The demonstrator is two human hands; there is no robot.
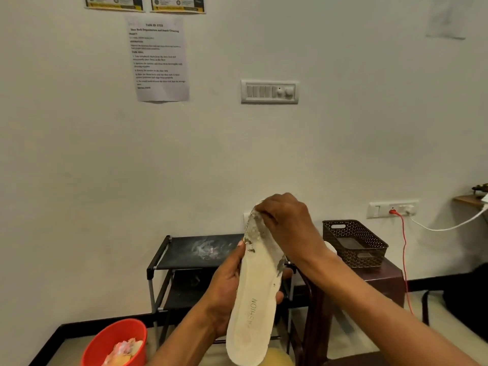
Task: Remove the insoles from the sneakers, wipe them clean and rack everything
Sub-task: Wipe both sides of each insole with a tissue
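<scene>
left hand gripping insole, right hand pinching toe

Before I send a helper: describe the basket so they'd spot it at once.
Find the black rack against the wall. Right of it stands a maroon table; the basket sits on top, dark brown, perforated, unlike the red bucket on the floor.

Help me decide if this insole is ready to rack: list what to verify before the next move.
1. Grip of the left hand on the white foam insole: ok.
2. Pinch of the right hand on its toe end: ok.
3. Toe end clean: not ok, grey flaking patches.
4. A wiping cloth in hand: cannot tell.
5. Top shelf of the black fabric shoe rack clean: not ok, whitish smudge.
</scene>
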